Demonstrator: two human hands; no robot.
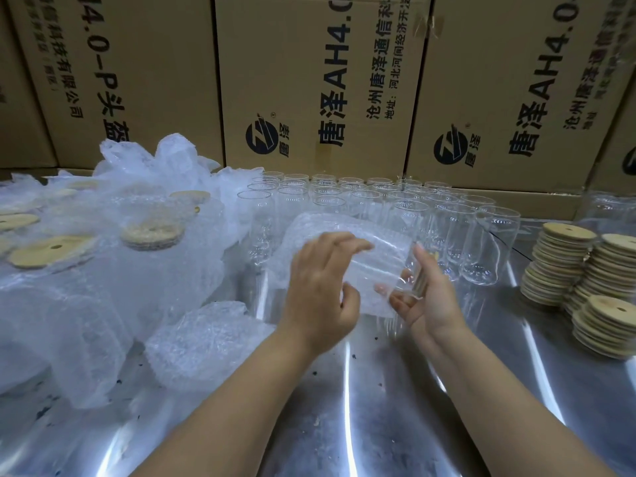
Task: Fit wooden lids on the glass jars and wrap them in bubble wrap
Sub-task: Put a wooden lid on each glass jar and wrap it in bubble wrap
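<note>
Behind the glass jars (pixel 378 201), cartons (pixel 309 80) with "唐泽AH4.0" lettering.

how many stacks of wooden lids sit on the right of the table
3: left stack, back-right stack at the frame edge, front stack. Others may be cut off.
</note>
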